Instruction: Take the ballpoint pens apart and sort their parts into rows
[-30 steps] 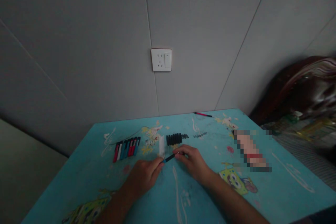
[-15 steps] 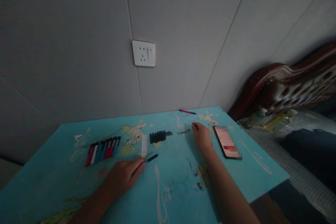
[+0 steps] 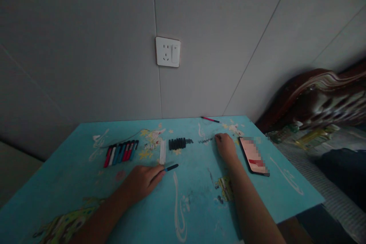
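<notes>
My left hand [image 3: 145, 183] is closed around a blue pen [image 3: 172, 167] with a black front section, its tip pointing right just above the table. My right hand [image 3: 225, 146] rests at the right end of a row of tiny dark pieces [image 3: 205, 141], fingers pinched together; whatever is between them is too small to make out. Left of that row lie small black parts [image 3: 189, 141] and a block of short black cylinders [image 3: 177, 143]. Thin white sticks [image 3: 162, 152] lie side by side beyond my left fingertips. Red, white and blue pen barrels [image 3: 121, 152] form a row farther left.
A red and black pen [image 3: 211, 119] lies near the wall. Right of my right forearm is a phone [image 3: 253, 154] with its screen lit. The blue patterned table [image 3: 200, 213] meets a grey wall with a socket [image 3: 168, 52]. Bottles [image 3: 314, 136] lie on the bed at right.
The whole view has shifted, so the table's things appear farther right. My left hand still holds the pen, and my right hand stays by the row of tiny pieces.
</notes>
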`<state>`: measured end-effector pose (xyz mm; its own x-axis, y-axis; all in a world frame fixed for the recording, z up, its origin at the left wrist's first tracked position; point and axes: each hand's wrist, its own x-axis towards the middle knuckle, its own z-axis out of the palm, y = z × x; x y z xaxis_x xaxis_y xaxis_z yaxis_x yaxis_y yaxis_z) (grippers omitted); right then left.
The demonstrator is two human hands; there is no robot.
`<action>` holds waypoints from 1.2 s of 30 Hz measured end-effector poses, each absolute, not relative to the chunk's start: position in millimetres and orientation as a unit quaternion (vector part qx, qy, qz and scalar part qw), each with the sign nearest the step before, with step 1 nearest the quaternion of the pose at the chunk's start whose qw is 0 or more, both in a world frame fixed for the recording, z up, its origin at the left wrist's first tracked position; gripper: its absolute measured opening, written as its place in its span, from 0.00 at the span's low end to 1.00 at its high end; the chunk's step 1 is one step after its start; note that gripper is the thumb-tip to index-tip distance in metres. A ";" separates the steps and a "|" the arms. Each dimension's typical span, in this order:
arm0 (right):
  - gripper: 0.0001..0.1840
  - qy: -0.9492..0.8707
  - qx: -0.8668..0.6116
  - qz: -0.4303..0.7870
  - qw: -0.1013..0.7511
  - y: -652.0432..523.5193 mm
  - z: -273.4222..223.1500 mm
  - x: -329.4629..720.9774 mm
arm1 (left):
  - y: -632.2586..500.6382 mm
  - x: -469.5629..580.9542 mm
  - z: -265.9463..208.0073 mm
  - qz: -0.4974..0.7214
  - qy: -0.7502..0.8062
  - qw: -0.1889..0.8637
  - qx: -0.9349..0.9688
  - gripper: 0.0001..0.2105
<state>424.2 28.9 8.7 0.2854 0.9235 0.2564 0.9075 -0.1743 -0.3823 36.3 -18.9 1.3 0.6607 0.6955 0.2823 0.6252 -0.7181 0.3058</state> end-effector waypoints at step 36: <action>0.19 -0.859 -0.422 0.161 0.243 -37.2 29.7 273.8 | -17.9 37.7 4.9 0.237 0.295 0.011 0.925 0.11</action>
<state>273.8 -37.2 29.7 -0.5267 0.8021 0.2815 0.6459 0.5929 -0.4809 37.7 -17.9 4.9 0.7133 0.5516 0.4323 0.5409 -0.8256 0.1611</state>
